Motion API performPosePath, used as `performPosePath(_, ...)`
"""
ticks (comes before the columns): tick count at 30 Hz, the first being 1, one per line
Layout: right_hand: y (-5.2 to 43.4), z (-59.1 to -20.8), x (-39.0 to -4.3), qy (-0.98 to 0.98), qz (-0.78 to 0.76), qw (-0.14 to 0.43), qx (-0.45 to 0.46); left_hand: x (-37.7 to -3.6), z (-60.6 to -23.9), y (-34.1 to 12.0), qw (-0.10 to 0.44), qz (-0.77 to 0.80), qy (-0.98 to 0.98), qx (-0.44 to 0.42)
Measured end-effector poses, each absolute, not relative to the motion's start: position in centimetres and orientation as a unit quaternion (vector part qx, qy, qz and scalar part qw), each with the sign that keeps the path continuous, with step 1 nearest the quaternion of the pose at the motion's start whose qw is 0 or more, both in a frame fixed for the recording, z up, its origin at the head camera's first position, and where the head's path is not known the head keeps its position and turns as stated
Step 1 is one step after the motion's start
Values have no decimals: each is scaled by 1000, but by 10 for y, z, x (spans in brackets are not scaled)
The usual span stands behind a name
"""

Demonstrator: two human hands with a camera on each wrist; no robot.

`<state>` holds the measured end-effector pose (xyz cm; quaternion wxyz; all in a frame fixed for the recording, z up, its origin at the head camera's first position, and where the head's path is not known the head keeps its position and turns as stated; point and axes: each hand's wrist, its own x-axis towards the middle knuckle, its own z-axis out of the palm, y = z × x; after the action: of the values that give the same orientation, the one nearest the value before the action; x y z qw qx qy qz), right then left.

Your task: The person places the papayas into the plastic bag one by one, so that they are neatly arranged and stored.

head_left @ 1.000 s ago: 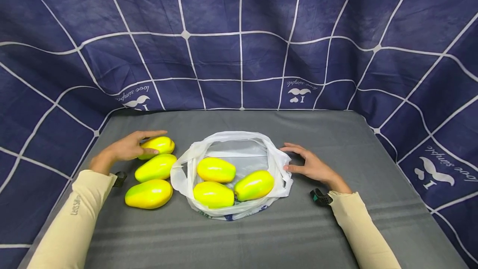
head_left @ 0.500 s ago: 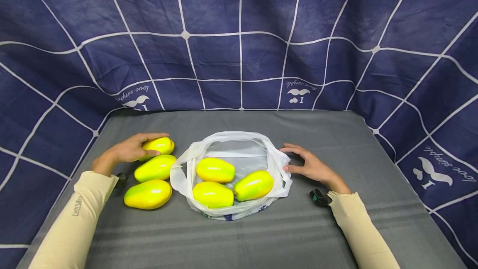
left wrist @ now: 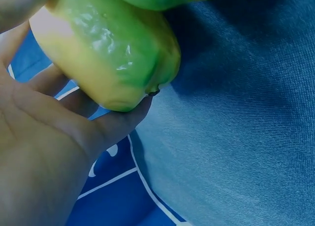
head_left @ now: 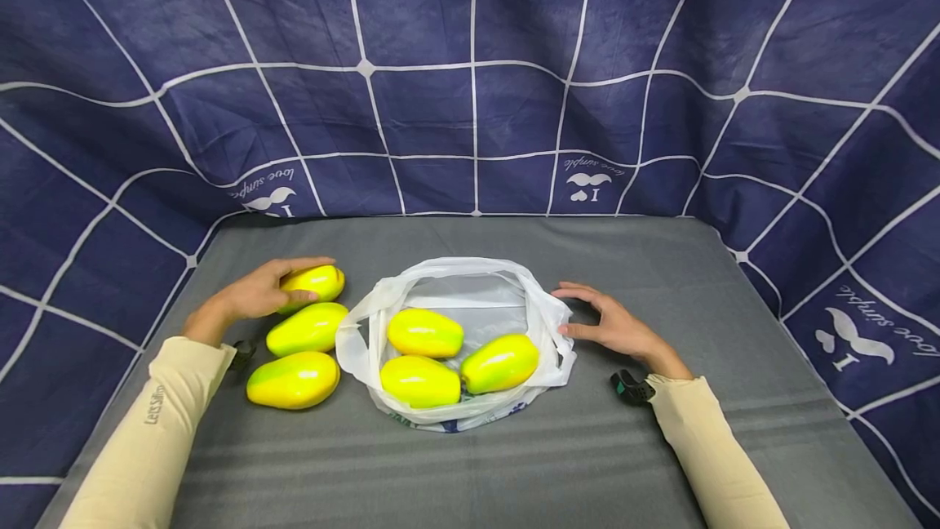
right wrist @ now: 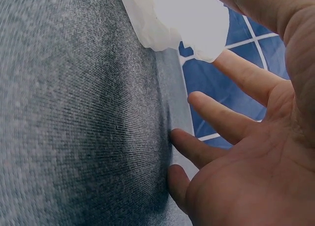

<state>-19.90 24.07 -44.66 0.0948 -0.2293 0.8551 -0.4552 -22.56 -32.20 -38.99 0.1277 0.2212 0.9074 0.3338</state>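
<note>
In the head view my left hand (head_left: 253,291) grips the farthest of three yellow-green papayas at the left, thumb on its near side and fingers along its far side. That papaya (left wrist: 113,53) fills the upper part of the left wrist view, its dark-tipped end by a fingertip. The middle papaya (head_left: 307,328) and the near papaya (head_left: 294,380) lie in a row below it. A white plastic bag (head_left: 441,269) stands open-mouthed in the centre with three papayas inside. My right hand (head_left: 613,325) has relaxed, spread fingers; its thumb and index fingertip touch the bag's right edge.
Grey cloth (head_left: 470,480) covers the table. A navy curtain (head_left: 426,121) with white grid lines hangs behind and at both sides. The near papayas lie close to the bag's left handle (head_left: 352,357).
The left hand and the far papaya have shifted very slightly to the right, the fingers closer round it. The right hand, the bag and the other papayas stay in place.
</note>
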Motion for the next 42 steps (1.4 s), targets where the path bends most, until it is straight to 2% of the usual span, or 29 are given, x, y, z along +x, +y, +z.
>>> performPosePath(7,241,-447,-200,860,-448,90,-227,-224,-382,-319,106,347,906,217)
performPosePath(16,240,-449,-199,855,-457,95,-224,-225,-374,-315,110,346,906,220)
performPosePath(24,241,-447,-198,854,-461,100,-220,-223,-361,-302,62,317,910,259)
performPosePath(32,242,-448,-199,853,-462,102,-222,-218,-341,-279,51,314,906,278)
performPosePath(39,242,-448,-199,854,-460,103,-222,-211,-325,-253,10,330,890,315)
performPosePath(42,242,-447,-199,853,-461,103,-220,-209,-317,-241,14,338,887,315)
